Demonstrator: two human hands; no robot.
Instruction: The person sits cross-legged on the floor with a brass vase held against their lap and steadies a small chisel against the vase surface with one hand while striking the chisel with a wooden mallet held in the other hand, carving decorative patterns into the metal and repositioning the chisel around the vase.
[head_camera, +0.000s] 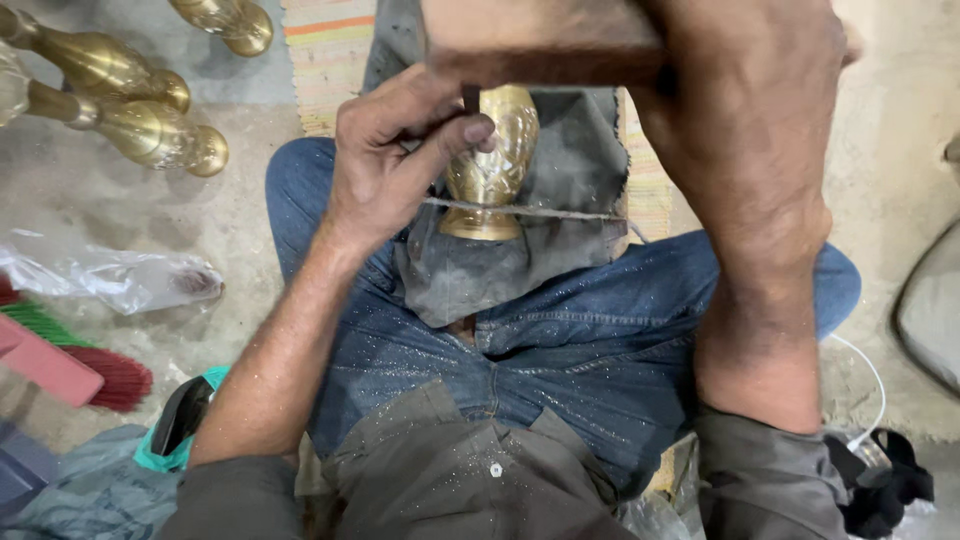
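Far left, finished brass pieces lie on the floor. Our left hand pinches a small dark punch against the brass vase, tied on grey cloth in our lap. Our right hand is clenched around a wooden mallet. Engraving looks partly done; how much remains is unclear.

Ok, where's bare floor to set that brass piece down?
Bare floor lies between the brass pieces and the plastic bag; more on the far right. The lap is crowded: left hand, right hand, brass vase, grey cloth.
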